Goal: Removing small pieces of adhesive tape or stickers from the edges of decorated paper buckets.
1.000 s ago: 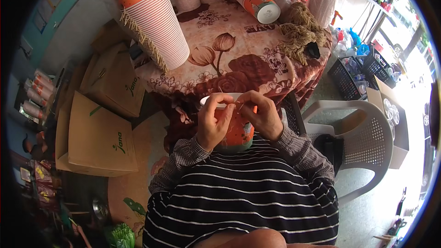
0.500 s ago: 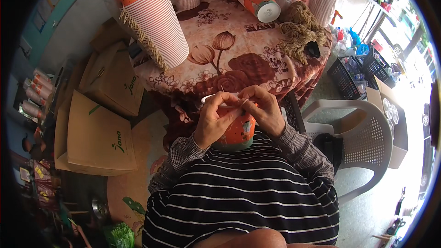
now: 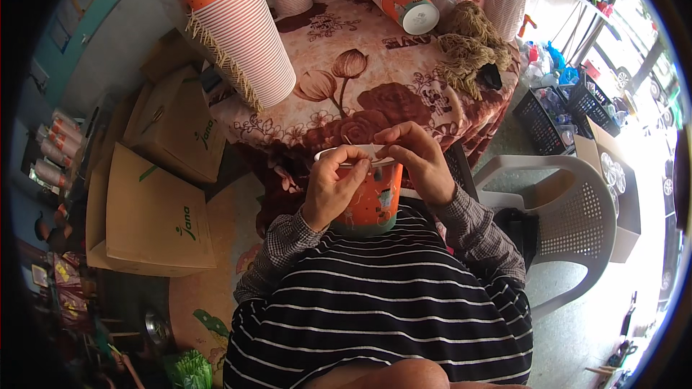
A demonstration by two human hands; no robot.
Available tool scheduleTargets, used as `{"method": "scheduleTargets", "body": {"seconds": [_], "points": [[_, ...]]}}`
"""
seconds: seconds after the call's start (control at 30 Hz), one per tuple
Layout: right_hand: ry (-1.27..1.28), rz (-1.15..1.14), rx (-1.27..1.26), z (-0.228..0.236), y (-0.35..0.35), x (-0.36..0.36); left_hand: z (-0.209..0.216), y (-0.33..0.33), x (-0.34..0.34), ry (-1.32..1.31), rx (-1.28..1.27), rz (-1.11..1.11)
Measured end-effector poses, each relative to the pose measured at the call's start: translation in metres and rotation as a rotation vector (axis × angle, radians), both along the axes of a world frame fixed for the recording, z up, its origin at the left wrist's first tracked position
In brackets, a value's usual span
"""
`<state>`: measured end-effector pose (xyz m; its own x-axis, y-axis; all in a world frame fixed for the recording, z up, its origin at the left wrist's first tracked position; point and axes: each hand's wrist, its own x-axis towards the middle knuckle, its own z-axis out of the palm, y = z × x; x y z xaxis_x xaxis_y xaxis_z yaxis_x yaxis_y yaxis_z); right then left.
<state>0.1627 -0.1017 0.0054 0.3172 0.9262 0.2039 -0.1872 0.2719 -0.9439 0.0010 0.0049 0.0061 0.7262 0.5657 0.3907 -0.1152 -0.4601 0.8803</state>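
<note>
An orange paper bucket (image 3: 375, 198) with a green base and white rim stands upright in front of my striped top. My left hand (image 3: 333, 186) is at its near-left rim, thumb and forefinger pinched together; whatever lies between those fingertips is too small to make out. My right hand (image 3: 424, 167) hovers over the right side of the rim, its fingers curved and the forefinger and thumb tips slightly apart. A thin strand (image 3: 348, 138) shows faintly just beyond the rim. Part of the bucket's opening is hidden behind my fingers.
On the flowered tablecloth (image 3: 317, 47) stand a tall bucket stack (image 3: 249, 43) with tan cords draped along it, a bundle of tan cord (image 3: 472, 47) and buckets lying sideways (image 3: 404, 3). Cardboard boxes (image 3: 155, 209) are at left, a plastic chair (image 3: 569, 209) at right.
My right hand has drawn away from my left, a little right and up, and its fingers have parted. More of the bucket's front and rim shows. My left hand stays nearly in place.
</note>
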Motion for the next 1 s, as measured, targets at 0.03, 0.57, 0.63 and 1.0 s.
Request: {"method": "scheduleTargets", "body": {"seconds": [0.03, 0.57, 0.63, 1.0], "points": [[0.008, 0.031, 0.025, -0.004, 0.001, 0.001, 0.001, 0.0, 0.0, 0.0, 0.001, -0.001], [-0.079, 0.118, 0.045, -0.01, 0.004, 0.004, 0.0, 0.002, -0.001, -0.023, -0.044, -0.009], [-0.088, 0.119, 0.039, -0.01, 0.004, 0.003, 0.0, 0.002, -0.001, -0.026, -0.051, -0.011], [-0.25, 0.002, 0.079, -0.018, 0.008, -0.001, -0.003, 0.006, -0.002, -0.022, -0.01, -0.02]]}}
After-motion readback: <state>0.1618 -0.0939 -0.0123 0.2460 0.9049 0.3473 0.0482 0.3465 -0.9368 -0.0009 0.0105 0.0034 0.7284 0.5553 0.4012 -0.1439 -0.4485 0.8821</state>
